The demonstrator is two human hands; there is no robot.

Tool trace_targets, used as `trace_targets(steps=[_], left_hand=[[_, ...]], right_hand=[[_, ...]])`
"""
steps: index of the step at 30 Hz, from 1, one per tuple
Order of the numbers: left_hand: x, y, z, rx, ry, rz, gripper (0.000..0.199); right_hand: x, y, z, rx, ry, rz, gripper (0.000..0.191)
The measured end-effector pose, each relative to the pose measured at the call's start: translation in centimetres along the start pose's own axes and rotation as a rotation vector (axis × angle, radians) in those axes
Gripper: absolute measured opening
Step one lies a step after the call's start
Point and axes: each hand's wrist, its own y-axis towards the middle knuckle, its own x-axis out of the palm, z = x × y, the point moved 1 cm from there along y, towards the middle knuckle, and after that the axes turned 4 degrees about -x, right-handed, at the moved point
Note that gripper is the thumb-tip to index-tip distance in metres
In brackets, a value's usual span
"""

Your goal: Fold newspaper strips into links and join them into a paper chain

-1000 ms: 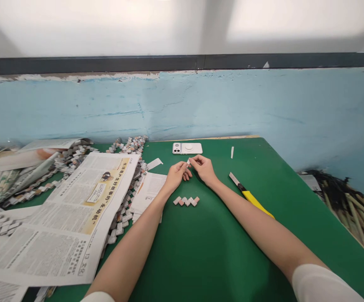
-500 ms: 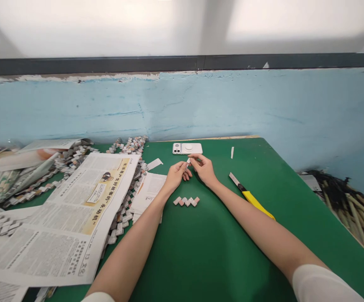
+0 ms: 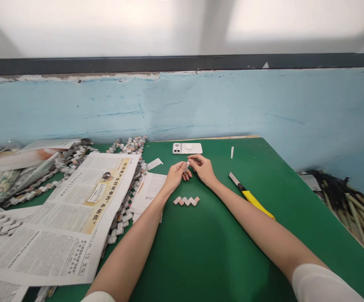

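Observation:
Between my fingertips is a small white paper strip point(image 3: 187, 166), partly hidden by the fingers. My left hand point(image 3: 176, 174) pinches it from the left. The fingers of my right hand point(image 3: 202, 167) close on its upper end from the right. Just below both hands, a short zigzag chain of folded paper point(image 3: 186, 201) lies on the green table point(image 3: 194, 251). Above them sits a white phone point(image 3: 194, 148), its camera side up. To the right lies a knife with a yellow handle point(image 3: 257, 204), its blade pointing up and left.
A large newspaper sheet point(image 3: 75, 201) covers the left side, over long folded-paper chains point(image 3: 123, 220). Smaller paper sheets point(image 3: 150, 191) lie left of my left hand. A narrow paper strip point(image 3: 232, 152) is at the back right. Sticks point(image 3: 362, 214) stand beyond the table's right edge.
The fingers of my right hand have shifted slightly around the small paper strip, and more of the strip shows between the hands. Everything else rests in place.

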Motion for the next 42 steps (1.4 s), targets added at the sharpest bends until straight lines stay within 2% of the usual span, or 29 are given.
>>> trace_targets(steps=[15, 24, 34, 42], left_hand=[[0.2, 0.0, 0.1, -0.003, 0.014, 0.007, 0.050], [-0.1, -0.2, 0.7, -0.012, -0.033, -0.009, 0.045], [0.1, -0.1, 0.8, 0.014, -0.005, -0.036, 0.047], [0.3, -0.1, 0.7, 0.041, 0.022, -0.006, 0.045]], right_hand=[[0.0, 0.0, 0.0, -0.016, -0.034, -0.017, 0.036], [-0.1, -0.2, -1.1, 0.008, 0.038, -0.131, 0.033], [-0.2, 0.1, -0.7, 0.055, 0.023, -0.066, 0.033], [0.0, 0.2, -0.4, 0.076, 0.007, 0.000, 0.031]])
